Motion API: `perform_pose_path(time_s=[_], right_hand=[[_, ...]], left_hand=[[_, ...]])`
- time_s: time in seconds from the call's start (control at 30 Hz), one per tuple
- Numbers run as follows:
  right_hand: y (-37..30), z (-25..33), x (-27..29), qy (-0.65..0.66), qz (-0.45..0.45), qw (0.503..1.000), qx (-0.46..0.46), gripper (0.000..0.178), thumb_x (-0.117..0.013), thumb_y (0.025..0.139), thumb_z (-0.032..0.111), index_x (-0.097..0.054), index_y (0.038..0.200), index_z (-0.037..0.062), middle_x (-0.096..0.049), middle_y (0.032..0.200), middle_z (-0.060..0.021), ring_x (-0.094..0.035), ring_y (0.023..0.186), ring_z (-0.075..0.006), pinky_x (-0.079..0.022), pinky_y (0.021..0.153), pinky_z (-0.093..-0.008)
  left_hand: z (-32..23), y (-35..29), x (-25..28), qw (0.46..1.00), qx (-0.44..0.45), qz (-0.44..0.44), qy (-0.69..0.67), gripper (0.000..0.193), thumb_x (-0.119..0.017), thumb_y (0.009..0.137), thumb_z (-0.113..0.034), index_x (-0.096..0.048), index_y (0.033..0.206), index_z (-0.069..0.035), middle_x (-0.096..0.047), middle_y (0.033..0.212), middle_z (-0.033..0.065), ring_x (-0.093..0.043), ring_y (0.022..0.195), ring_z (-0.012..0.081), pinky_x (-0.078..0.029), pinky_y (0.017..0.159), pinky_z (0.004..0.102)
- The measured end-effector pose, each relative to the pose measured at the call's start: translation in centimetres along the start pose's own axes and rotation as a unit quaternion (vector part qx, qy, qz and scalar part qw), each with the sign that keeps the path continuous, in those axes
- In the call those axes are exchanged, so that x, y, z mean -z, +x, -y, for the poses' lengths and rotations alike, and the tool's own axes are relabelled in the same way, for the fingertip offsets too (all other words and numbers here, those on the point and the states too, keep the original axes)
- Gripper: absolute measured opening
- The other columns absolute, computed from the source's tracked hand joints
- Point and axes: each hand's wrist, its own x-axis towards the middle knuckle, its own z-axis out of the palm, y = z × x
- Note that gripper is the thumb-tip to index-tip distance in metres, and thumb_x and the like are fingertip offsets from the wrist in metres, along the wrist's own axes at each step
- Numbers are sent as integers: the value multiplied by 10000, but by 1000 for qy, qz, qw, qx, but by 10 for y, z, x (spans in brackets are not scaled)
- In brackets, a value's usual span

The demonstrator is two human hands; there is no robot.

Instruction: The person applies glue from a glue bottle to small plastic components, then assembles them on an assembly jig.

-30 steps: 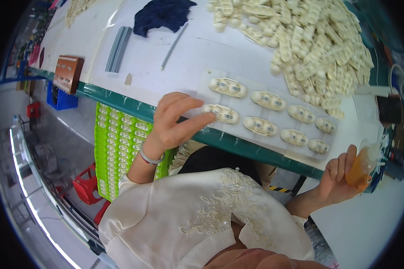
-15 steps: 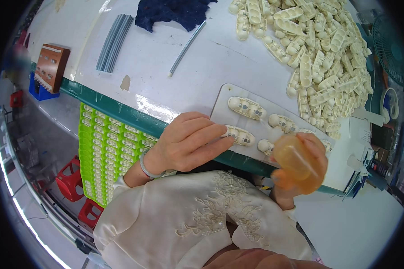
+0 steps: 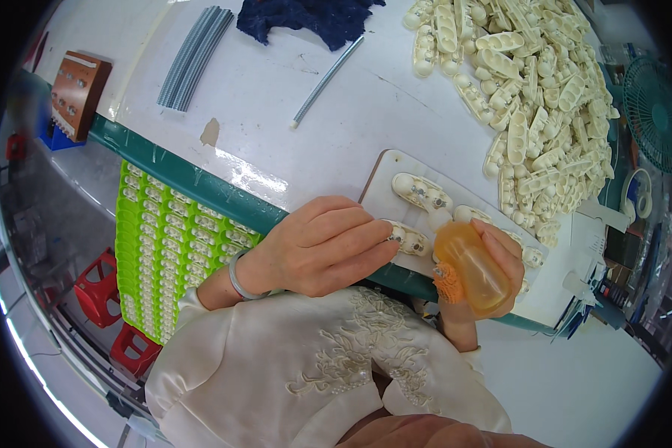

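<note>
My right hand (image 3: 505, 257) is wrapped round a translucent amber bottle (image 3: 479, 272), held tilted with its pale tip toward the parts below. A rough orange wrap or band (image 3: 448, 282) shows at the bottle's side, near my fingers. Beneath is a pale board (image 3: 384, 170) bearing several cream oblong plastic parts (image 3: 422, 191) with small metal pieces in them. My left hand (image 3: 328, 243) has its fingers bent together, the tips at the left end of a near cream part (image 3: 409, 238). What those fingertips pinch, if anything, is hidden.
A large heap of cream plastic parts (image 3: 534, 112) covers the table's far right. Behind lie a dark blue cloth (image 3: 306, 19), a bundle of grey springs (image 3: 194, 60) and a single spring (image 3: 327, 82). Filled green trays (image 3: 131, 246) stand below the green table edge (image 3: 179, 168) at left.
The bottle has turned more upright and moved slightly left, its tip now over the parts. My left hand has shifted a little right. The whole view has moved slightly.
</note>
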Motion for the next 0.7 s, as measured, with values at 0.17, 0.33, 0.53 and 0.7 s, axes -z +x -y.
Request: perform_pose_path(time_s=[0.17,0.33,0.53,0.7], right_hand=[[-3,-3,0,-1,-3,1000,-2,455,-764,725,126,-497,1055,-36,-589,1009,-217,-593,913,-267,-521,771,-320],[0,-3,2,29,20,999,11,448,-742,715,-1,-496,1085,-61,-548,1071,-258,-609,928,-265,-541,776,-309],[-2,-6,0,5,-4,1000,6,428,-751,708,80,-519,1040,-58,-607,988,-215,-594,903,-272,-520,758,-324],[-2,-7,-1,-10,-5,1000,15,475,-778,676,86,-520,1048,-58,-607,1003,-211,-594,902,-275,-517,767,-331]], left_hand=[[1,1,-1,1000,-3,-9,-15,292,-696,638,-78,-687,930,-93,-602,986,58,-543,821,192,-501,705,309],[2,0,-4,999,-4,-22,-24,283,-697,641,-72,-682,924,-78,-606,983,74,-554,788,195,-498,678,309],[1,0,-4,999,-1,-28,-30,281,-701,642,-68,-678,921,-69,-606,985,80,-558,787,198,-495,664,305],[2,0,-4,999,0,-26,-39,282,-700,643,-65,-677,925,-68,-606,989,84,-559,788,199,-495,663,304]])
